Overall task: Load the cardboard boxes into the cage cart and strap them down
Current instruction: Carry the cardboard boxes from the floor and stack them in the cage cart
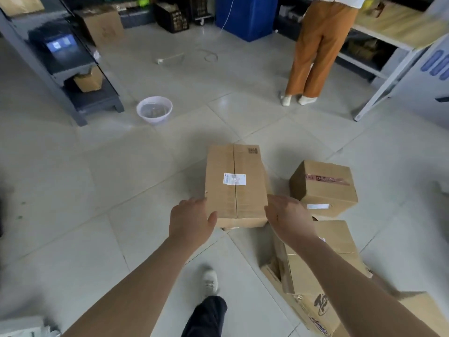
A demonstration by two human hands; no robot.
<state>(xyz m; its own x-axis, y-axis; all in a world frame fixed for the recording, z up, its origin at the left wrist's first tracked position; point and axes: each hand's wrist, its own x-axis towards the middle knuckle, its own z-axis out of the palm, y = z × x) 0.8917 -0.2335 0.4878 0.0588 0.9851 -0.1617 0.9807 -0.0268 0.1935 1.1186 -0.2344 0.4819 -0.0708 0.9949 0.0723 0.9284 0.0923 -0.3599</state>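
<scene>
Lower frame: left hand [192,221] and right hand [289,218], both spread wide, flank the near end of a long cardboard box [234,186] on the floor, centre frame | smaller box [324,187] just right | crumpled boxes [323,271] lower right | white basin [154,110] upper left | person in orange trousers [318,48] upper right

Both forearms are bare, with no sleeves showing; dark trousers [206,317] and a white shoe [209,280] are worn.

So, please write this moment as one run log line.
stage: reaching | left hand: open | right hand: open | target: long box | cart: unseen
</scene>
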